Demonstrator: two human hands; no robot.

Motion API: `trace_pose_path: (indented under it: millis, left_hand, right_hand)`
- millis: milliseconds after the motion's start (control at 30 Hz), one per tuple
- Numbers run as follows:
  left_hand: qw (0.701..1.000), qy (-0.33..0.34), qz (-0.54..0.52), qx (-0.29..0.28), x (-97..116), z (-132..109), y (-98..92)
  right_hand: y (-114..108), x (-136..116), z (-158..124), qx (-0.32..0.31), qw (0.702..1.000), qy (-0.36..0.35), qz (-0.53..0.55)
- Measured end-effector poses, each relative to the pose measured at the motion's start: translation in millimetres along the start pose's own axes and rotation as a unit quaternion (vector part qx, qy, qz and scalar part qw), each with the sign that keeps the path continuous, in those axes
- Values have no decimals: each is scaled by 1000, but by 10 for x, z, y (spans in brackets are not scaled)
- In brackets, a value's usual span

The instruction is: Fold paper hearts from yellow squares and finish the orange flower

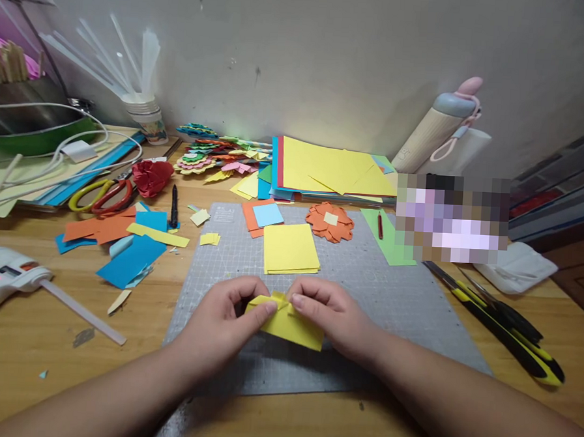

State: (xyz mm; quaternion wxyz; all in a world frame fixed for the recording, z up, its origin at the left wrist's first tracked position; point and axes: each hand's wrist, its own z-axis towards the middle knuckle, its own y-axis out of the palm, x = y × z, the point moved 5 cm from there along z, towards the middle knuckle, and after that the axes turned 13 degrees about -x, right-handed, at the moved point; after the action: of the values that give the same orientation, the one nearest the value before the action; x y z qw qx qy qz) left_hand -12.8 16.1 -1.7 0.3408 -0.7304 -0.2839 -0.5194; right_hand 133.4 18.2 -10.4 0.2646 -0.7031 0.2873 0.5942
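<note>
Between my two hands is a folded piece of yellow paper (293, 331), held over the front half of a grey cutting mat (221, 260). My left hand (233, 313) pinches its left part, thumb on the near side. My right hand (333, 312) grips the upper right part with thumb and fingers, close to a small raised fold. The fingers behind the paper are partly hidden. Just beyond my hands lies a stack of yellow paper squares (291, 248). Behind that are an orange paper flower (329, 222) with a pale square at its centre and a small blue square (267, 214).
A glue gun (12, 279) with its glue stick lies at the left, near scissors (101, 195) and blue and orange paper scraps (133, 259). On the right are a utility knife (501, 327) and a bottle (436, 128). Yellow sheets (334, 165) lie by the wall.
</note>
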Motion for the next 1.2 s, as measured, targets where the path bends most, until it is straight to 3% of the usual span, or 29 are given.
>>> trace_pose_path:
  millis: [133,333,500,600,767,933,1067,1200]
  left_hand:
    - [998,-9,-33,44,-49,3,-67]
    - [1000,-21,15,13,-33,34,-44]
    - [997,-43,-70,16,-98,23,-48]
    - [997,-31,-71,9,-99,24,-39]
    - [1000,-5,-8,-19,-29,44,4]
    - [994,31,104,-5,50,37,12]
    - [980,86,177,-4,89,20,25]
    - [956,134,261,4,123,-9,43]
  right_hand:
    - [12,77,12,15,993,30,112]
    - [33,23,-14,14,999,22,34]
    - [24,55,-12,11,991,35,132]
    - [20,80,-4,20,990,45,129]
    - [27,90,1,28,989,40,139]
    - [3,86,-5,44,991,38,120]
    - [-17,53,-8,39,998,28,50]
    - [-45,8,-12,42,995,2,-90]
